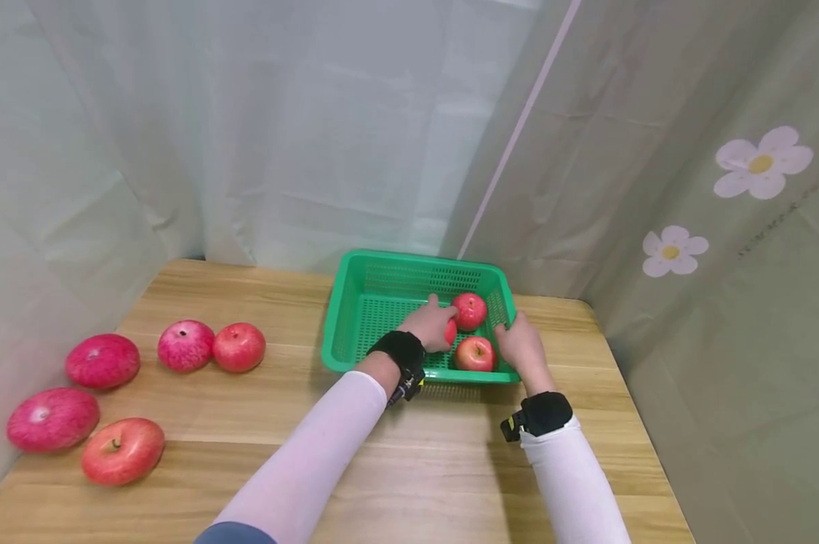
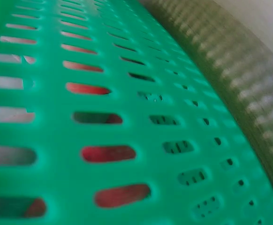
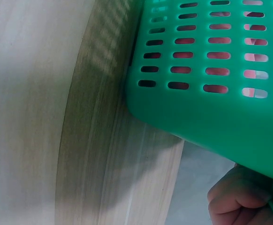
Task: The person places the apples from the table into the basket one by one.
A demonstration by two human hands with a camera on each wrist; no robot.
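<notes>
A green plastic basket (image 1: 341, 317) with slotted walls stands on the wooden table. My left hand (image 1: 431, 323) reaches over its near rim and grips a red apple (image 1: 450, 331), which the fingers partly cover. Beside that apple, inside the basket, lie another red apple (image 1: 470, 311) toward the back and a yellowish-red apple (image 1: 476, 353) by the near wall. My right hand (image 1: 522, 349) holds the basket's right rim; in the right wrist view its curled fingers (image 3: 237, 199) show below the slotted wall. The left wrist view has only the slotted wall (image 2: 56, 131), with red glimpsed through the slots.
Several more apples lie on the table's left side, among them a red apple (image 1: 239, 347), a speckled pink apple (image 1: 186, 345) and a stemmed apple (image 1: 123, 451). Behind the table (image 1: 396, 468) hangs a pale curtain (image 1: 328, 136); another with white flowers (image 1: 722, 317) hangs at right.
</notes>
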